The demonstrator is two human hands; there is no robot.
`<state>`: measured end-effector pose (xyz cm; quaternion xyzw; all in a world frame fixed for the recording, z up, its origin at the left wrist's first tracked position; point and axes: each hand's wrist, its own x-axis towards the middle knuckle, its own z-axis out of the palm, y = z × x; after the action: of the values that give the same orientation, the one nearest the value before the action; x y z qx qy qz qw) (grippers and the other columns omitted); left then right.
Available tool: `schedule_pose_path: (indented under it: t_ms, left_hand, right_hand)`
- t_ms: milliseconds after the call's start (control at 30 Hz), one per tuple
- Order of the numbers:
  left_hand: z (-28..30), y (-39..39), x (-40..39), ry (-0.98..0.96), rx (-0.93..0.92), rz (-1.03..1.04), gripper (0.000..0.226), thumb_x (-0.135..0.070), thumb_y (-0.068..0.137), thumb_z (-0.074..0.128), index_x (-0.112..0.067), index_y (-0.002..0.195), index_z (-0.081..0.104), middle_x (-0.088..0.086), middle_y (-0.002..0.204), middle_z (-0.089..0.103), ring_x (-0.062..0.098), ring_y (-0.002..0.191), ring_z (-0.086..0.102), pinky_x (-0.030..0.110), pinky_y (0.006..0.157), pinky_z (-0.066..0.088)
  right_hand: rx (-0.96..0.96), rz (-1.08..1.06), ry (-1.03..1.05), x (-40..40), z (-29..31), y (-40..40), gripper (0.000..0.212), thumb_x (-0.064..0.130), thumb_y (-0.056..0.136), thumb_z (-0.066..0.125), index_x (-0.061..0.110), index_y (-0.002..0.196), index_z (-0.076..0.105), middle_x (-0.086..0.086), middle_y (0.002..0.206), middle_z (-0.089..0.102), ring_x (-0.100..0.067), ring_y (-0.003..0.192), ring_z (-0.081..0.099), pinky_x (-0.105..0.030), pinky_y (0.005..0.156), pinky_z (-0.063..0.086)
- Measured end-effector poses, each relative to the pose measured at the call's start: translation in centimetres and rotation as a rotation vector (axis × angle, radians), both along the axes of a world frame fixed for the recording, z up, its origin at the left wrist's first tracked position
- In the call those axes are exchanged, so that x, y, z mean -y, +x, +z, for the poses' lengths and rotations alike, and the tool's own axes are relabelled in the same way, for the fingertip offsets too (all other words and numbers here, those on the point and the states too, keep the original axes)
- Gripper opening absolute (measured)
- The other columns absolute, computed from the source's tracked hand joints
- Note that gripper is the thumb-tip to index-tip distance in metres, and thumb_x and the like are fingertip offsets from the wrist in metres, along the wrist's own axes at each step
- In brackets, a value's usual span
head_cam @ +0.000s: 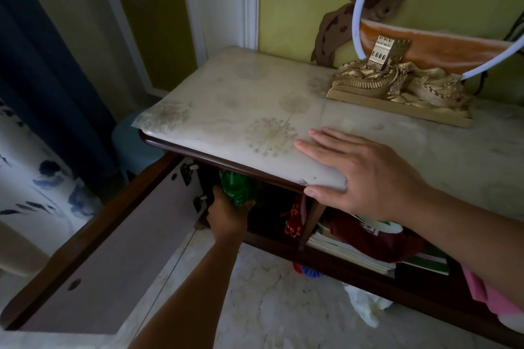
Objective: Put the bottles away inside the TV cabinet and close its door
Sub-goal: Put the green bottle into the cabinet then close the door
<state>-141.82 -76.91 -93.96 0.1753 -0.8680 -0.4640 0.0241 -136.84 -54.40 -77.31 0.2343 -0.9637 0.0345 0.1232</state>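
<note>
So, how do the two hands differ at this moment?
The left hand grips a green bottle; the right hand holds nothing. The left hand reaches inside the open cabinet, below the top; the right hand lies flat on the cabinet top, thumb over its front edge. Both are bare.

Door (107, 258) wide open — compartment crowded

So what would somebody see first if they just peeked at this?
Probably the two hands: the right hand lies flat on the cabinet top, while the left hand pushes a green bottle into the dark cabinet below, beside its open door. Next, the shiny gold Great Wall model standing at the back of the top, near the wall.
</note>
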Motion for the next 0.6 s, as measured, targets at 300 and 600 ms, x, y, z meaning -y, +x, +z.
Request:
schedule_pose_path:
  t_ms: [300, 600]
  left_hand:
    - [-0.4, -1.5, 0.0, 0.009, 0.039, 0.024, 0.072, -0.025, 0.069, 0.085, -0.006, 0.123, 0.041, 0.019, 0.121, 0.062, 0.038, 0.111, 0.059, 0.044, 0.087, 0.050]
    - [-0.9, -1.0, 0.9, 0.024, 0.089, -0.008, 0.074, -0.020, 0.064, 0.088, -0.005, 0.122, 0.044, 0.017, 0.123, 0.061, 0.037, 0.114, 0.058, 0.047, 0.091, 0.050]
  right_hand:
    - [-0.010, 0.008, -0.006, -0.1, -0.1, -0.1, 0.074, 0.073, 0.087, 0.039, 0.039, 0.152, 0.026, 0.003, 0.158, 0.032, -0.012, 0.146, 0.027, -0.042, 0.112, 0.041]
    - [-0.002, 0.000, 0.014, -0.1, -0.1, -0.1, 0.075, 0.073, 0.087, 0.039, 0.040, 0.152, 0.025, 0.004, 0.159, 0.031, -0.012, 0.147, 0.027, -0.039, 0.114, 0.037]
